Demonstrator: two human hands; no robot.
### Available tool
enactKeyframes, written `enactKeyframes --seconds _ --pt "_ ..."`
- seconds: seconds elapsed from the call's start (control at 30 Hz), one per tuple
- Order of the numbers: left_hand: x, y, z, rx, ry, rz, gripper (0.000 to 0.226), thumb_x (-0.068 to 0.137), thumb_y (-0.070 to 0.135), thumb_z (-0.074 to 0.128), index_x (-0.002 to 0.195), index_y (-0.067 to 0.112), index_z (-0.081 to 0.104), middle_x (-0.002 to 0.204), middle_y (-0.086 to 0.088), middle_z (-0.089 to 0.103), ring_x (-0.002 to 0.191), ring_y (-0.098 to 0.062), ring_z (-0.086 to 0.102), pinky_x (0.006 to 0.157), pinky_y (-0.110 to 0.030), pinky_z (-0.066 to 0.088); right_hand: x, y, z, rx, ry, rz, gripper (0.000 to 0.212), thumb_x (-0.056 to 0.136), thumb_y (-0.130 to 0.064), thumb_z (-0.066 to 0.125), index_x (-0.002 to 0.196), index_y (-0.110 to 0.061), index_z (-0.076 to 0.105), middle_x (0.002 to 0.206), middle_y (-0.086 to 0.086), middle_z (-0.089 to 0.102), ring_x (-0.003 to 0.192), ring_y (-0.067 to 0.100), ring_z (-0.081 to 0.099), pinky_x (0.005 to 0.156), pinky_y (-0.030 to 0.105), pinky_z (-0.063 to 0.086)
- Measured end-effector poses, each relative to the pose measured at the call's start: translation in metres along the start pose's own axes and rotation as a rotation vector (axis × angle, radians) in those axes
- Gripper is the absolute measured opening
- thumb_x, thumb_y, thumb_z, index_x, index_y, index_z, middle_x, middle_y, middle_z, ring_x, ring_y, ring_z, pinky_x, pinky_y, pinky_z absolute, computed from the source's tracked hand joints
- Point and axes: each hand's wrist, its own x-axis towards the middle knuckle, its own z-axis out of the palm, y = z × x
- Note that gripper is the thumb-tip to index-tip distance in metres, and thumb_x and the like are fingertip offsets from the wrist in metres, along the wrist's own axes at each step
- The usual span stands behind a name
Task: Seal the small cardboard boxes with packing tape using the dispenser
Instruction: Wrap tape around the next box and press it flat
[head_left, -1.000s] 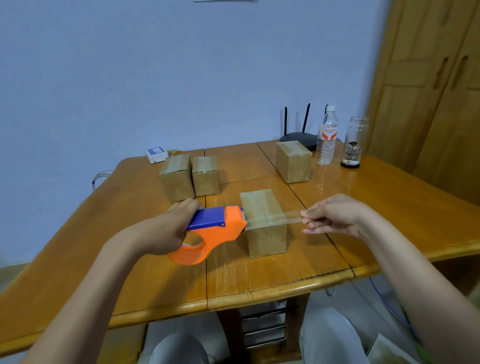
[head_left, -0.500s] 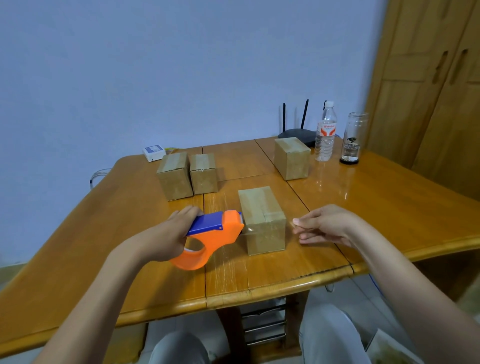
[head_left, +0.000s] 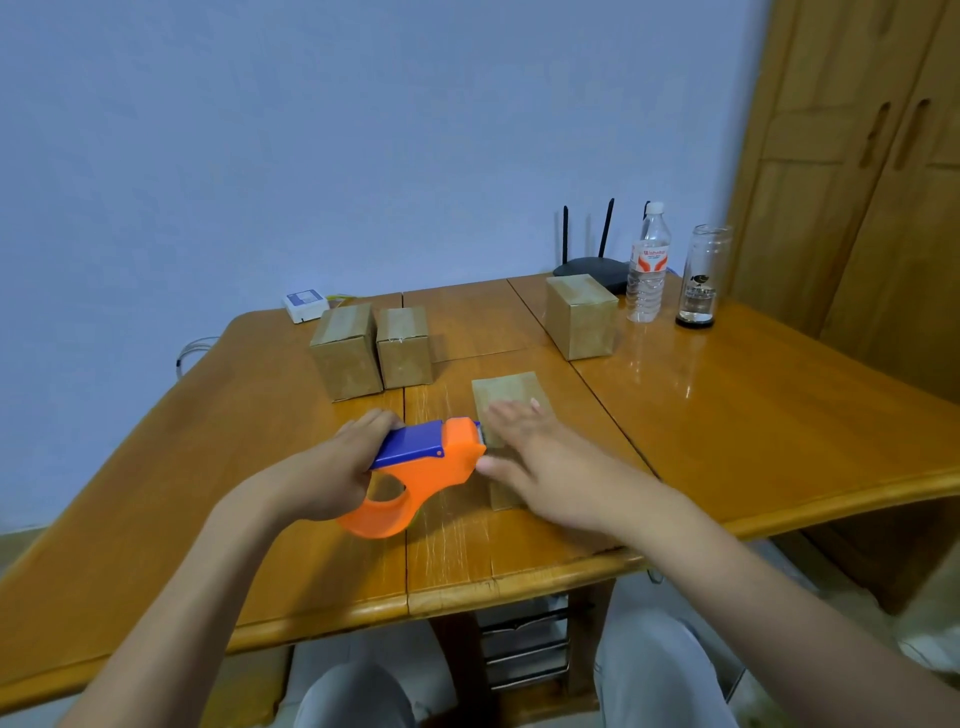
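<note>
Left hand: the left hand (head_left: 332, 467) is wrapped around the handle of the tape dispenser (head_left: 421, 467), fingers curled over its blue top, gripping it firmly.
Tape dispenser: orange body with a blue upper plate, held just above the table (head_left: 753, 415); its toothed front end sits right against the left edge of the near box (head_left: 506, 397), at top height.
Right hand: the right hand (head_left: 540, 457) lies flat on top of the near box, fingers straight and spread, palm down, grasping nothing; the thumb tip is just beside the dispenser's nose (whether they actually touch cannot be told).
Near box: a small cardboard box standing at the front middle of the table, between the two hands; most of its top and front is hidden under the right hand, only the far part of the top and a strip of the front showing.
Tape: not clearly visible on the near box (the hand is a little blurred there).
Other boxes: a pair of boxes (head_left: 371, 348) stand side by side, touching, at the back left; one single box (head_left: 582, 317) stands alone at the back right.
Back edge: a black router (head_left: 587, 267) with upright antennas, a water bottle (head_left: 647, 270) and a glass jar (head_left: 701, 280) near the single box; a small white device (head_left: 305, 304) behind the pair.
Right side: a wooden wardrobe (head_left: 857, 182).
</note>
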Motion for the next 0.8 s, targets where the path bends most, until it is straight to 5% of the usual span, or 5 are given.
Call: enactKeyframes --seconds 0.1,0.37,0.53,0.8 --pt "0.0 -0.001 0.0 -0.004 0.008 0.006 0.05 0.088 -0.005 0.058 0.119 0.031 0.042 0.113 0.011 0.046 0.096 -0.009 0.05 0.076 -0.023 0.045 -0.001 0.003 0.015 -0.223 0.012 -0.006 0.082 0.099 -0.066 0.028 0.162 -0.02 0.001 0.169 0.0 -0.002 0.156 0.019 -0.002 0.113 0.028 -0.006" --pt "-0.006 -0.012 -0.004 -0.02 0.025 -0.038 0.046 0.089 -0.003 0.059 0.115 0.032 0.043 0.108 0.013 0.046 0.095 -0.011 0.051 0.076 -0.023 0.045 -0.001 0.006 0.022 -0.27 0.095 -0.022 0.08 0.1 -0.068 0.024 0.162 -0.02 0.005 0.169 0.0 0.004 0.155 0.016 0.005 0.112 0.027 -0.008" --pt "-0.024 -0.031 -0.014 0.11 0.009 -0.133 0.044 0.091 -0.003 0.051 0.114 0.033 0.041 0.107 0.012 0.046 0.093 -0.006 0.046 0.07 -0.017 0.036 0.0 0.007 0.022 -0.258 0.096 -0.019 0.079 0.1 -0.067 0.021 0.162 -0.019 0.005 0.169 0.0 0.004 0.156 0.017 0.005 0.114 0.027 -0.005" --pt "-0.002 0.012 -0.02 0.545 -0.116 -0.086 0.053 0.091 -0.006 0.048 0.132 0.028 0.037 0.119 0.003 0.044 0.107 -0.018 0.04 0.088 -0.03 0.038 0.002 0.003 0.021 -0.243 0.108 -0.031 0.075 0.103 -0.06 0.029 0.162 -0.018 0.009 0.169 0.001 0.007 0.155 0.015 0.007 0.114 0.023 -0.005"
